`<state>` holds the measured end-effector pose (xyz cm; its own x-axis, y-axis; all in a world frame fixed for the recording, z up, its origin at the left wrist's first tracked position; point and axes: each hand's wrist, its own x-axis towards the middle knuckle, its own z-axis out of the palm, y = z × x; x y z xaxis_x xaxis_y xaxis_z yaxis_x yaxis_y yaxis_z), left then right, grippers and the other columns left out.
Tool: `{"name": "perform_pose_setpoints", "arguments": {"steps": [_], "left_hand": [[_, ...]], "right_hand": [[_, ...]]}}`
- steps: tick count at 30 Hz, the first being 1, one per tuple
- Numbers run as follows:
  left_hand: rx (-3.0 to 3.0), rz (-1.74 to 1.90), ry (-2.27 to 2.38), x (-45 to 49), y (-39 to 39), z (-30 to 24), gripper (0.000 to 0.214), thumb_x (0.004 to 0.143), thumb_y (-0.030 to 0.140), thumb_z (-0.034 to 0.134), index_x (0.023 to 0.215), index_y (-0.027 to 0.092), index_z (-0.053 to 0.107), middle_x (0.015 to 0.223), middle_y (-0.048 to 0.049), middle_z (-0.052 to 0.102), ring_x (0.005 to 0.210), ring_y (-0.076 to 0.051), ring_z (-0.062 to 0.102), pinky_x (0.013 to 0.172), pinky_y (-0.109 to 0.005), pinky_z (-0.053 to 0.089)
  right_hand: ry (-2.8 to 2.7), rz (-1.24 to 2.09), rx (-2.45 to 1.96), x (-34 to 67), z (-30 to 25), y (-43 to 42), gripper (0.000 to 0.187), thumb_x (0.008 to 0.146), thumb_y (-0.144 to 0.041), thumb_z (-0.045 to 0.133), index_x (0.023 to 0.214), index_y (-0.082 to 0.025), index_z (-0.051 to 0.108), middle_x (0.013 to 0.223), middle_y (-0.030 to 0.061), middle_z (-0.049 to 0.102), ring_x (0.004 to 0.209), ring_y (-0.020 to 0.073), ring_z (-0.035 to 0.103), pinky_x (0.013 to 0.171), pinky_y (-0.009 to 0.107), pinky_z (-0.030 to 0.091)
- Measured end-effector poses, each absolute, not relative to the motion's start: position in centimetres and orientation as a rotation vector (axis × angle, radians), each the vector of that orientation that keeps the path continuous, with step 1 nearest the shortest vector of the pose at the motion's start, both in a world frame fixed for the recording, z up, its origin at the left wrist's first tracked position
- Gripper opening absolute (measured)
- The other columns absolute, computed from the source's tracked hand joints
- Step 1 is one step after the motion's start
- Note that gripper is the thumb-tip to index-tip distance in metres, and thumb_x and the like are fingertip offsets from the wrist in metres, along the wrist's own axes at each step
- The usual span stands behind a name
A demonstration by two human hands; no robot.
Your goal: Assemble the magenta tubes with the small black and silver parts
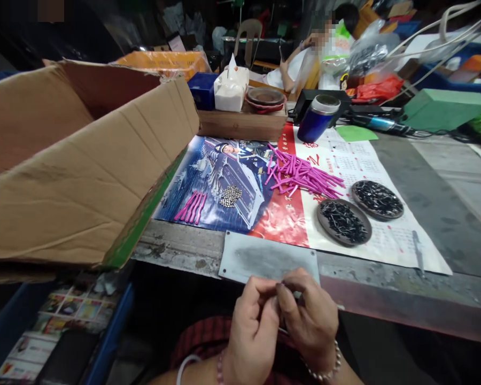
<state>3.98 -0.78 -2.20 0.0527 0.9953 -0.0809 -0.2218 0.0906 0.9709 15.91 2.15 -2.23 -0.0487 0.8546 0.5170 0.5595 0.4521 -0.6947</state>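
My left hand and my right hand meet just below the table's front edge, fingertips pinched together on something too small to make out. On the poster covering the table lie a loose heap of pink tubes, a short row of pink tubes and a small pile of silvery metal bits. Two round dark dishes hold black pin-like parts. A grey flat plate rests at the table edge right above my hands.
A big open cardboard box fills the left. Behind the poster are a wooden box, a white tissue bag, a blue mug and a green box. A person sits at the back.
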Motion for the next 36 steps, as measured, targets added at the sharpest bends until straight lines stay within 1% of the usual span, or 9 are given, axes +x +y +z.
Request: {"name": "perform_pose_setpoints", "arguments": {"steps": [3,8,12,16,22,25,28,33,36], "left_hand": [[1.034,1.192,1.069,4.0,-0.8,-2.4,0.021,0.103,0.034,0.052,0.102,0.018,0.065,0.092,-0.0049,0.073,0.082,-0.016,0.067,0.079,-0.025,0.054],[1.029,1.228,1.113,3.9,-0.8,-2.8,0.019,0.102,0.033,0.053,0.098,0.019,0.066,0.084,-0.0026,0.071,0.076,-0.015,0.065,0.075,-0.024,0.053],[1.042,1.241,1.131,3.7,-0.9,-2.7,0.016,0.101,0.031,0.055,0.100,0.020,0.065,0.086,-0.0029,0.071,0.076,-0.015,0.065,0.075,-0.024,0.053],[1.065,1.205,1.084,3.6,-1.0,-2.9,0.018,0.103,0.029,0.050,0.098,0.020,0.064,0.088,-0.0034,0.072,0.077,-0.015,0.065,0.076,-0.024,0.052],[0.990,1.235,1.076,3.4,-0.8,-3.0,0.014,0.102,0.029,0.053,0.100,0.020,0.064,0.082,-0.0009,0.069,0.072,-0.013,0.062,0.071,-0.021,0.051],[1.005,1.226,1.071,3.4,-0.8,-2.8,0.015,0.102,0.027,0.052,0.100,0.019,0.065,0.086,-0.0030,0.071,0.077,-0.015,0.065,0.074,-0.023,0.053],[1.088,1.196,1.078,3.2,-0.9,-2.8,0.017,0.103,0.023,0.048,0.101,0.019,0.064,0.087,-0.0039,0.072,0.076,-0.015,0.066,0.074,-0.025,0.053],[1.461,1.021,1.129,1.7,-0.4,-2.2,0.019,0.102,0.015,0.046,0.108,0.019,0.063,0.082,-0.0034,0.072,0.072,-0.016,0.069,0.066,-0.023,0.050],[1.723,0.938,1.212,0.5,0.0,-1.4,0.019,0.101,0.013,0.048,0.115,0.017,0.061,0.087,-0.0065,0.076,0.075,-0.018,0.074,0.070,-0.025,0.051]], "right_hand": [[-1.752,0.316,-1.238,15.9,-2.7,2.0,0.033,0.103,-0.022,0.045,0.071,-0.022,0.050,0.058,-0.0023,0.048,0.050,0.0125,0.045,0.050,0.026,0.035],[-1.800,0.593,-1.226,15.9,-2.2,2.2,0.041,0.107,-0.030,0.041,0.067,-0.022,0.044,0.056,-0.0047,0.045,0.045,0.0097,0.046,0.043,0.021,0.038],[-1.752,0.534,-1.214,15.7,-2.2,2.1,0.029,0.105,-0.031,0.047,0.078,-0.021,0.051,0.066,-0.0016,0.054,0.055,0.0124,0.054,0.052,0.023,0.045],[-1.763,0.373,-1.225,15.5,-2.6,2.0,0.027,0.100,-0.018,0.047,0.074,-0.022,0.051,0.061,-0.0020,0.050,0.052,0.0132,0.048,0.052,0.025,0.039],[-1.739,0.756,-1.224,15.5,-2.0,2.0,0.034,0.106,-0.025,0.042,0.073,-0.022,0.046,0.059,-0.0046,0.050,0.047,0.0098,0.050,0.045,0.019,0.041],[-1.746,0.525,-1.254,15.3,-2.0,1.9,0.027,0.103,-0.028,0.049,0.077,-0.022,0.053,0.064,-0.0012,0.056,0.054,0.0126,0.054,0.052,0.023,0.045],[-1.754,0.414,-1.284,15.2,-2.1,1.9,0.034,0.103,-0.026,0.046,0.070,-0.022,0.051,0.058,-0.0016,0.050,0.050,0.0127,0.049,0.049,0.025,0.040],[-1.437,1.232,-1.225,16.6,-1.9,2.5,0.058,0.107,-0.053,0.031,0.063,-0.020,0.050,0.054,-0.0016,0.049,0.040,0.0104,0.047,0.039,0.022,0.038],[-1.199,1.383,-1.126,17.6,-1.9,2.4,0.055,0.105,-0.058,0.036,0.076,-0.018,0.061,0.069,0.0026,0.060,0.051,0.0132,0.059,0.051,0.025,0.051]]}}
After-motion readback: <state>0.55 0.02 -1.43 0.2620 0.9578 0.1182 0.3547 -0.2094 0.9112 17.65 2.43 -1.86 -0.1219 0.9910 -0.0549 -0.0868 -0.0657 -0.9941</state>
